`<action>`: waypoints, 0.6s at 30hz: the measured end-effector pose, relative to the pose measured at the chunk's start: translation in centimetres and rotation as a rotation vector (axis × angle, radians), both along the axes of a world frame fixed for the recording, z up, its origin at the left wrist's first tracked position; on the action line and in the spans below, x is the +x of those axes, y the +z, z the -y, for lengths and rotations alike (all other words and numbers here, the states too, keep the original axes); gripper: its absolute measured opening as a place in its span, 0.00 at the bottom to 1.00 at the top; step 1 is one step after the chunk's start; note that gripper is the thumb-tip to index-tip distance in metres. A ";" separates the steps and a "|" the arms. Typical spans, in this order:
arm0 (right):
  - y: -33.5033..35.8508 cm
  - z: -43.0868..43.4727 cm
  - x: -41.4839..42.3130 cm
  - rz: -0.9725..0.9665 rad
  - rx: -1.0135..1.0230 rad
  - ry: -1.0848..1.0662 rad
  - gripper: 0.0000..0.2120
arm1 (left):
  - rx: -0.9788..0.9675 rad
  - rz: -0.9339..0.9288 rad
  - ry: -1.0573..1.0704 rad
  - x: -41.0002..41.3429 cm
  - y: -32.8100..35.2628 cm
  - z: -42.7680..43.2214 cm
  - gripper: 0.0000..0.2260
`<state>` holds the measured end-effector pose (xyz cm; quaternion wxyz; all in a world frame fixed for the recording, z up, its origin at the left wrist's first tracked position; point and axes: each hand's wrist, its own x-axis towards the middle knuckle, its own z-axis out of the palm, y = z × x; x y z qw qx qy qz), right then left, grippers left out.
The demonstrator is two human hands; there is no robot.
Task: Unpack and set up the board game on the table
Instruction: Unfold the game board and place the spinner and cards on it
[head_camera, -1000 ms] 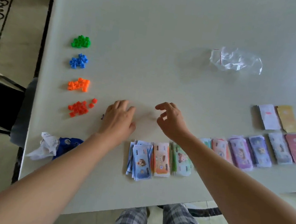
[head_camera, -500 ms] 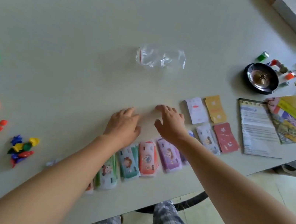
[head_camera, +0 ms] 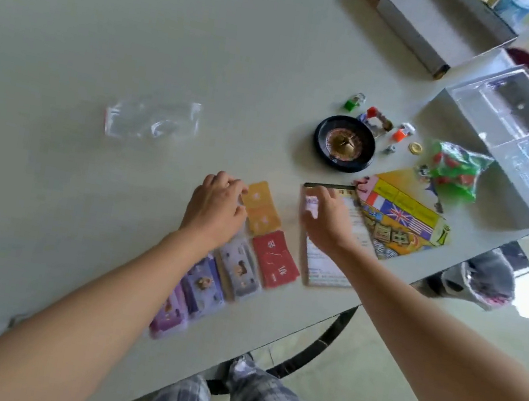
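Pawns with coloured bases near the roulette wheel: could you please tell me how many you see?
3: green pawn farthest back, red pawn beyond the roulette wheel, orange pawn to its right. Blurred bits nearby may be more.

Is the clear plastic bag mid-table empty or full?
Empty: the clear plastic bag lies flat on the table, with nothing showing through it.

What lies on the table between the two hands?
In the head view, a yellow card stack lies between the left hand and the right hand, which holds a white card.
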<state>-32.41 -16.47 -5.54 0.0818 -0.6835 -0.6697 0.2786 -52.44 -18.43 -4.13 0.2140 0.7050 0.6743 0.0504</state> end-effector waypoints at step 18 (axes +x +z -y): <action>-0.9 0.3 9.0 -0.012 -0.109 -0.347 0.24 | -0.407 0.209 0.071 13.0 -1.0 -5.3 0.21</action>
